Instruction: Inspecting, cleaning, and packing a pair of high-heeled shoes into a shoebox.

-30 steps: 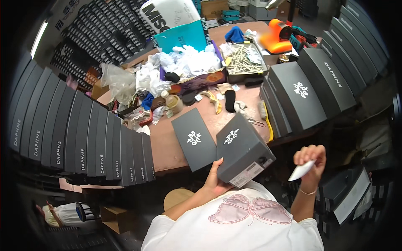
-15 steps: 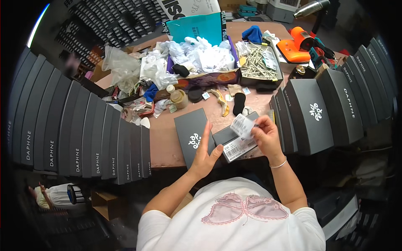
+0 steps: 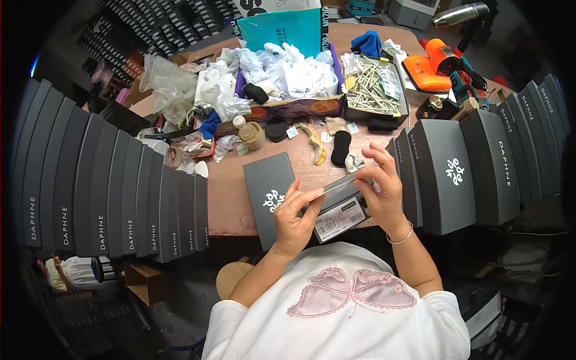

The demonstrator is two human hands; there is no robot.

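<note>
at the near edge of the pink table (image 3: 227,210), i hold a thin pale sheet (image 3: 339,191) by opposite ends, left hand (image 3: 295,221) and right hand (image 3: 384,197) each pinched nearly closed. the sheet is above the grey box (image 3: 343,222); a grey panel (image 3: 264,180) lies beside the box.

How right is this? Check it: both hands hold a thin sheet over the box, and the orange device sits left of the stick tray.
One thing is wrong: in the head view, the orange device sits right of the stick tray, not left. The left hand and right hand do hold a thin sheet over the box.
</note>
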